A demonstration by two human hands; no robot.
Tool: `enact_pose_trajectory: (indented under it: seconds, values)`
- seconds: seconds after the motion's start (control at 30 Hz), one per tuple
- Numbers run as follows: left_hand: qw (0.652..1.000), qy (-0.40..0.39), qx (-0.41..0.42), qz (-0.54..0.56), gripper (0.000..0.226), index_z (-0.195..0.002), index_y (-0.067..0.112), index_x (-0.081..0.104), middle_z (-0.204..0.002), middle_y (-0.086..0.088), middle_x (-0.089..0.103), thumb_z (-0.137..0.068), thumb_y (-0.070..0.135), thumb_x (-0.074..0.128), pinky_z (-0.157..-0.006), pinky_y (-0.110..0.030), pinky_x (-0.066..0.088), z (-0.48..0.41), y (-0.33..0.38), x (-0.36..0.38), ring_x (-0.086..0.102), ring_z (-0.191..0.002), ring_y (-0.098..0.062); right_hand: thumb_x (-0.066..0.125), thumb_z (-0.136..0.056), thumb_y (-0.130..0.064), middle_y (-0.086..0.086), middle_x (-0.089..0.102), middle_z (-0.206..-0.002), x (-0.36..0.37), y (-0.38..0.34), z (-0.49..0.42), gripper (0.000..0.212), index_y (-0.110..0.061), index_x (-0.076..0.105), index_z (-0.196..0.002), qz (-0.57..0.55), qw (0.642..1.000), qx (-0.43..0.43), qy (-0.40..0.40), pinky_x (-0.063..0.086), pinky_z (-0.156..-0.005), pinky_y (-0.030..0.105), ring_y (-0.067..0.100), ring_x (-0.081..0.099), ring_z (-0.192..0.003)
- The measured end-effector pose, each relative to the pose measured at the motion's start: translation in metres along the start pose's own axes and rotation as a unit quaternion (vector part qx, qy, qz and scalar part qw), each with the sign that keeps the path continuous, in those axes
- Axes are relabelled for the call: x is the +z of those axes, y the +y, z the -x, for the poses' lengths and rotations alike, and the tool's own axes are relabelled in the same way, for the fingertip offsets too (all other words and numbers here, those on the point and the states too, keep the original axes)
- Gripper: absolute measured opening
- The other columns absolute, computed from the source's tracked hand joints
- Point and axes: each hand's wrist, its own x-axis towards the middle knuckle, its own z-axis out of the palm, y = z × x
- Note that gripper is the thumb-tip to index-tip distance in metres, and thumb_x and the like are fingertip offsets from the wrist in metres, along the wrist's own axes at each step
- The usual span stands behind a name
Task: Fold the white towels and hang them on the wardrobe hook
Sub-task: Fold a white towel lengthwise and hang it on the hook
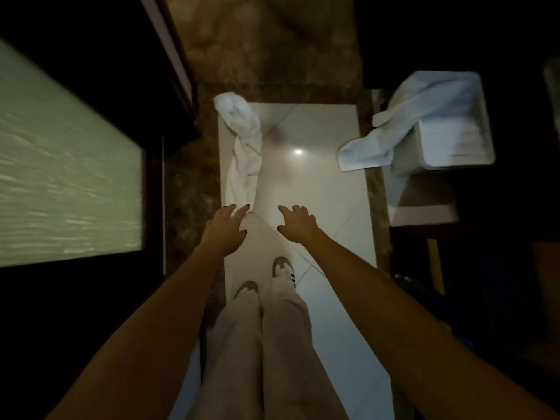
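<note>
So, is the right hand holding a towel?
No, the right hand hangs open over bare floor, while the crumpled towel lies just beyond the left hand.

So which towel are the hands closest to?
The twisted towel lying on the floor, right by the left hand; the other towel drapes over a white bin farther right.

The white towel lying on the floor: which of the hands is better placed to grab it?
Left. The left hand is open with its fingertips at the near end of the towel. The right hand, also open, hangs over bare floor tile, farther from the cloth.
</note>
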Motion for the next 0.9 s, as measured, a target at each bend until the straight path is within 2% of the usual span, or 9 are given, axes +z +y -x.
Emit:
enact_pose_trajectory:
  seconds: [0.2,0.33,0.5,0.6,0.73,0.83,0.9]
  values:
    - [0.995,0.015,-0.060,0.074,0.064,-0.149,0.019,0.022,-0.151,-0.010,0.030,-0.093,0.030,0.053,-0.110,-0.046,0.031,-0.077,-0.057,0.111,0.027,-0.138,-0.030,0.047,-0.099,-0.029,0.017,0.031,-0.151,0.079,0.003,-0.136,0.056,-0.018,0.027,-0.150,0.071,0.996,-0.051,-0.001,0.026,-0.110,0.047,0.036,0.027,-0.138]
    - [0.995,-0.003,-0.072,0.071,0.062,-0.150,0.014,0.019,-0.154,-0.010,0.024,-0.096,0.028,0.047,-0.112,-0.043,0.027,-0.137,-0.091,0.192,0.023,-0.141,-0.028,0.047,-0.099,-0.025,0.019,0.032,-0.151,0.146,0.011,-0.228,0.055,-0.015,0.029,-0.149,0.148,0.985,-0.092,-0.007,0.024,-0.112,0.050,0.038,0.023,-0.141]
    - [0.994,0.001,-0.082,0.069,0.058,-0.148,0.012,0.024,-0.153,-0.011,0.027,-0.098,0.033,0.044,-0.112,-0.043,0.028,-0.217,-0.139,0.286,0.024,-0.140,-0.027,0.050,-0.099,-0.025,0.018,0.038,-0.145,0.214,0.018,-0.335,0.050,-0.013,0.035,-0.145,0.154,0.983,-0.100,0.008,0.027,-0.110,0.049,0.037,0.029,-0.136]
    - [0.994,0.037,-0.087,0.061,0.059,-0.148,0.013,0.023,-0.153,-0.012,0.026,-0.098,0.034,0.046,-0.112,-0.043,0.028,-0.263,-0.165,0.324,0.025,-0.140,-0.028,0.049,-0.100,-0.031,0.016,0.033,-0.151,0.242,0.022,-0.392,0.054,-0.016,0.030,-0.149,0.122,0.984,-0.119,0.052,0.025,-0.113,0.049,0.036,0.025,-0.141]
    - [0.990,0.122,-0.063,0.024,0.061,-0.147,0.017,0.027,-0.153,-0.010,0.028,-0.095,0.034,0.054,-0.114,-0.044,0.027,-0.321,-0.190,0.356,0.027,-0.141,-0.027,0.051,-0.098,-0.035,0.013,0.026,-0.157,0.267,0.027,-0.462,0.057,-0.018,0.031,-0.149,0.086,0.976,-0.150,0.132,0.019,-0.119,0.048,0.034,0.018,-0.146]
    - [0.986,0.164,-0.031,0.006,0.056,-0.141,0.015,0.037,-0.147,-0.012,0.038,-0.092,0.029,0.060,-0.111,-0.045,0.031,-0.357,-0.208,0.373,0.035,-0.137,-0.029,0.051,-0.098,-0.035,0.013,0.029,-0.156,0.287,0.029,-0.497,0.055,-0.015,0.035,-0.148,0.075,0.970,-0.174,0.153,0.014,-0.118,0.045,0.032,0.018,-0.146]
    - [0.985,0.173,-0.019,-0.002,0.054,-0.138,0.013,0.041,-0.144,-0.013,0.042,-0.090,0.026,0.062,-0.109,-0.045,0.035,-0.373,-0.220,0.386,0.040,-0.133,-0.030,0.056,-0.096,-0.032,0.016,0.037,-0.151,0.301,0.035,-0.513,0.052,-0.012,0.044,-0.143,0.063,0.964,-0.198,0.167,0.018,-0.117,0.046,0.034,0.024,-0.145]
